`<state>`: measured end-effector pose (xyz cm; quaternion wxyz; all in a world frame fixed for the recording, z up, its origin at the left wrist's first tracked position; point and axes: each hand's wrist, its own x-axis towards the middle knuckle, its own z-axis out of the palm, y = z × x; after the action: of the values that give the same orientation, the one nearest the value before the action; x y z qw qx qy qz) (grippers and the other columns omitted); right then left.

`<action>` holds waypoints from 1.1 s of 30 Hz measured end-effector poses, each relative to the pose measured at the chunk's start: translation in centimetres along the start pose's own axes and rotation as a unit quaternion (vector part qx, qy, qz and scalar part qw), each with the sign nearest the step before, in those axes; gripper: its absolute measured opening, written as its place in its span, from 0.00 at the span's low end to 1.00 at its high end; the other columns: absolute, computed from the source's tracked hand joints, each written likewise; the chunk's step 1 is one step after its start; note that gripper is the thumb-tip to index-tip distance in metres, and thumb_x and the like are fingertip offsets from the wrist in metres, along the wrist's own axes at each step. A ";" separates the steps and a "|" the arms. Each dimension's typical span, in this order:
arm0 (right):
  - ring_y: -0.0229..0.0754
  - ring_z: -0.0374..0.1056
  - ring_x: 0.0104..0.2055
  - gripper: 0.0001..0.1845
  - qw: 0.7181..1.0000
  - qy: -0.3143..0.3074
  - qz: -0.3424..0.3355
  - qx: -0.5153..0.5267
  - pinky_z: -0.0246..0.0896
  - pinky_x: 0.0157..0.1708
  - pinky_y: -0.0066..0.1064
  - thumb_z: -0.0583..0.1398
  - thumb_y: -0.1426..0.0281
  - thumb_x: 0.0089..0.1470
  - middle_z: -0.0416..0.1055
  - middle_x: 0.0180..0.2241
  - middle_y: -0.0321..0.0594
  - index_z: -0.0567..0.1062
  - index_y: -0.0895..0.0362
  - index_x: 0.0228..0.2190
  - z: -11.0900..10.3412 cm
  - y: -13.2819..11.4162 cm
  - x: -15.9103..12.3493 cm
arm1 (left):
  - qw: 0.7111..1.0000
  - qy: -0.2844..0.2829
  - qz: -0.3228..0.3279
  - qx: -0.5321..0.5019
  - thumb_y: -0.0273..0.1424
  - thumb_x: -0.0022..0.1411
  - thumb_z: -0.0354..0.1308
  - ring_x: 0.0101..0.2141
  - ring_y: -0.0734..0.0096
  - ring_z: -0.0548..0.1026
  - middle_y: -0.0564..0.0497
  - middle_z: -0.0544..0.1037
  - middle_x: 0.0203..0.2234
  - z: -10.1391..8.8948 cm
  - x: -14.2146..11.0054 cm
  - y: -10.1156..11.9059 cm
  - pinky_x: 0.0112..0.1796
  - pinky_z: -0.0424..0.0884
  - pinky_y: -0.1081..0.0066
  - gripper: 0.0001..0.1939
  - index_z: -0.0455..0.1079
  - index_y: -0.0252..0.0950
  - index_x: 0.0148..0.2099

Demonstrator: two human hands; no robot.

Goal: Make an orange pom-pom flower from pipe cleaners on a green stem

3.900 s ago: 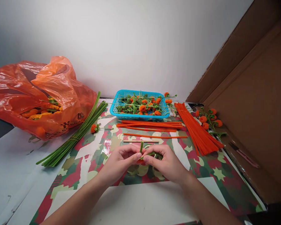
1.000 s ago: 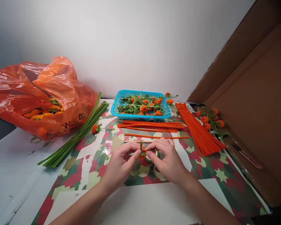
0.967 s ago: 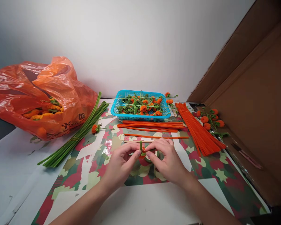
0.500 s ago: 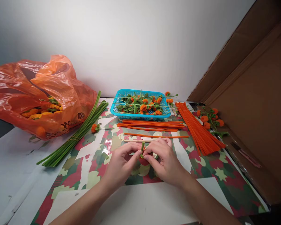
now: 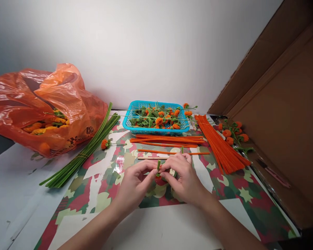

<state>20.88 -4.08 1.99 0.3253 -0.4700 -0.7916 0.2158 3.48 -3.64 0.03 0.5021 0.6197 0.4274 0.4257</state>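
Over the middle of the mat, my left hand (image 5: 134,182) and my right hand (image 5: 184,178) meet fingertip to fingertip. Pinched between them is a short green pipe cleaner (image 5: 159,164), one end pointing up between the thumbs. Another green tip (image 5: 182,150) pokes out above my right hand's knuckles; whether it belongs to the same piece I cannot tell. A bit of orange shows behind the fingertips, mostly hidden. Just beyond the hands lie a single orange pipe cleaner (image 5: 156,151) and a thin pale stick (image 5: 148,158).
Behind stands a blue basket (image 5: 156,131) of orange pumpkins with green stems. Orange pipe cleaner bundles (image 5: 219,144) lie right and centre, a green bundle (image 5: 80,156) left. An orange plastic bag (image 5: 75,100) stands far left. A cutter knife (image 5: 273,173) rests by the cardboard (image 5: 281,104).
Both hands keep their pinch in almost the same place. A green tip now shows above my right hand. The view has shifted slightly.
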 end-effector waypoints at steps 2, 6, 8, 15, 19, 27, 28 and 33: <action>0.41 0.65 0.37 0.06 1.000 0.014 0.003 -0.002 0.47 0.45 0.40 0.61 0.76 0.55 0.75 0.30 0.31 0.72 0.53 0.29 0.1 0.0 0.0 | 1.000 -0.003 -0.002 -0.008 0.32 0.63 0.56 0.36 0.66 0.75 0.48 0.79 0.34 0.0 0.0 0.0 0.38 0.73 0.69 0.08 0.76 0.38 0.36; 0.44 0.65 0.44 0.07 0.997 0.081 -0.008 -0.010 0.49 0.49 0.41 0.64 0.74 0.51 0.75 0.38 0.34 0.73 0.51 0.32 0.1 0.0 0.1 | 1.000 0.003 0.001 -0.022 0.32 0.63 0.57 0.41 0.64 0.75 0.48 0.79 0.38 0.0 0.0 -0.2 0.41 0.73 0.68 0.07 0.76 0.38 0.37; 0.46 0.64 0.47 0.07 0.990 0.140 -0.011 -0.018 0.51 0.49 0.41 0.65 0.73 0.49 0.73 0.42 0.37 0.74 0.51 0.32 0.2 0.0 0.1 | 1.000 0.019 0.003 -0.025 0.32 0.63 0.57 0.41 0.64 0.75 0.48 0.78 0.37 0.1 0.1 -0.2 0.41 0.73 0.69 0.07 0.76 0.39 0.37; 0.42 0.69 0.36 0.10 0.983 0.172 0.012 0.062 0.60 0.39 0.35 0.68 0.74 0.45 0.75 0.31 0.34 0.73 0.53 0.30 1.5 -0.4 -0.2 | 0.998 0.052 0.031 -0.029 0.30 0.62 0.58 0.45 0.60 0.74 0.45 0.77 0.42 0.2 -0.1 -0.4 0.43 0.75 0.65 0.06 0.77 0.39 0.38; 0.41 0.70 0.36 0.07 0.978 0.164 0.054 0.116 0.63 0.38 0.32 0.66 0.75 0.47 0.76 0.31 0.35 0.74 0.54 0.30 2.0 -0.6 -0.3 | 0.997 0.043 0.055 -0.022 0.29 0.62 0.57 0.49 0.57 0.73 0.44 0.76 0.44 0.1 -0.3 -0.5 0.47 0.74 0.60 0.07 0.77 0.40 0.40; 0.37 0.68 0.32 0.08 0.956 0.144 0.152 0.204 0.65 0.33 0.28 0.66 0.75 0.46 0.75 0.32 0.35 0.77 0.54 0.32 2.2 -0.6 -0.4 | 0.995 0.045 0.005 -0.085 0.30 0.61 0.59 0.48 0.58 0.72 0.45 0.74 0.43 0.3 -0.5 -0.5 0.45 0.75 0.62 0.03 0.73 0.38 0.37; 0.37 0.68 0.32 0.08 0.955 0.139 0.154 0.214 0.65 0.33 0.28 0.65 0.75 0.47 0.75 0.32 0.35 0.78 0.54 0.32 2.2 -0.6 -0.4 | 0.993 0.042 -0.009 -0.109 0.30 0.61 0.59 0.47 0.59 0.73 0.46 0.74 0.43 0.3 -0.5 -0.5 0.44 0.75 0.63 0.02 0.72 0.38 0.36; 0.38 0.69 0.34 0.07 0.951 0.129 0.136 0.247 0.65 0.34 0.28 0.65 0.75 0.48 0.75 0.32 0.37 0.80 0.53 0.31 2.3 -0.5 -0.4 | 0.980 0.052 -0.052 -0.183 0.30 0.58 0.63 0.39 0.70 0.73 0.53 0.71 0.35 0.3 -0.3 -0.7 0.35 0.74 0.74 0.10 0.63 0.38 0.32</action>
<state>19.07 -4.71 0.65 0.4981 -0.5017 -0.5937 0.3844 3.61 -3.94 -0.68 0.6056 0.4716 0.3995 0.5012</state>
